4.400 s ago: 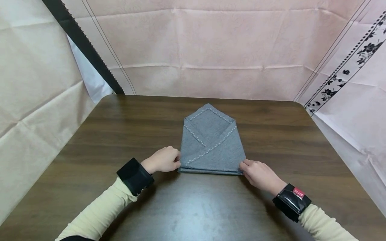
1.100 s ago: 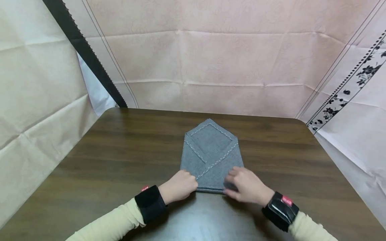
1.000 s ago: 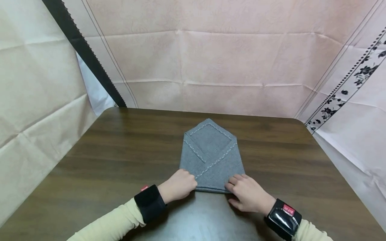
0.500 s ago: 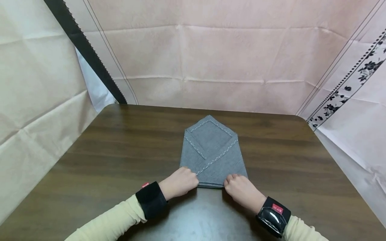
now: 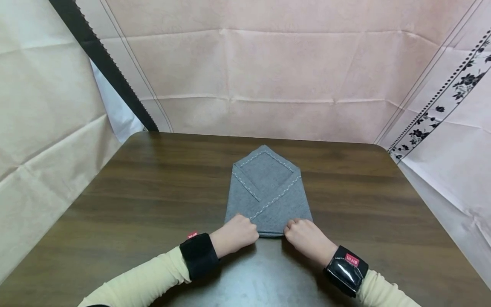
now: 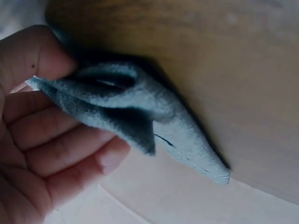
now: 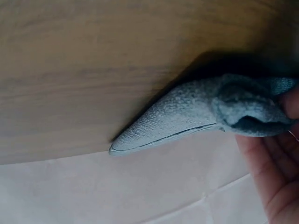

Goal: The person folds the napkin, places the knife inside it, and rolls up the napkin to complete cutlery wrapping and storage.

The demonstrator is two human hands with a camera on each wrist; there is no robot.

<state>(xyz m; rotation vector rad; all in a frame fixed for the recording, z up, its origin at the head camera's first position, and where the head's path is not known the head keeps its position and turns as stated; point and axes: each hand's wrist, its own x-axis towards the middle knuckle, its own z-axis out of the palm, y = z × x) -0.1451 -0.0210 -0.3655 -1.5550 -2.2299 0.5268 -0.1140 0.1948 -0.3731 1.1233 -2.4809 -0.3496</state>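
Note:
A folded grey-blue cloth (image 5: 268,192) with white zigzag stitching lies on the brown table, its pointed end away from me. My left hand (image 5: 238,233) pinches the near edge left of centre. In the left wrist view that hand (image 6: 51,126) has its thumb over the cloth layers (image 6: 173,126) and its fingers beneath them. Right of centre, my right hand (image 5: 307,238) grips the same edge with curled fingers. The right wrist view shows the folded layers (image 7: 177,112) bunched between thumb and fingers of that hand (image 7: 268,168). A short stretch of edge shows between both hands.
The wooden table (image 5: 172,179) has rounded far corners. Behind it hangs a pale pinkish sheet (image 5: 276,68), with a black strip (image 5: 111,72) at left and a floral band (image 5: 437,106) at right. Dark bands (image 5: 199,256) wrap both wrists.
Both hands have come inward from the cloth's near corners along its near edge. The right hand's fingers, looser about a second ago, have curled onto the edge. The cloth's shape looks the same.

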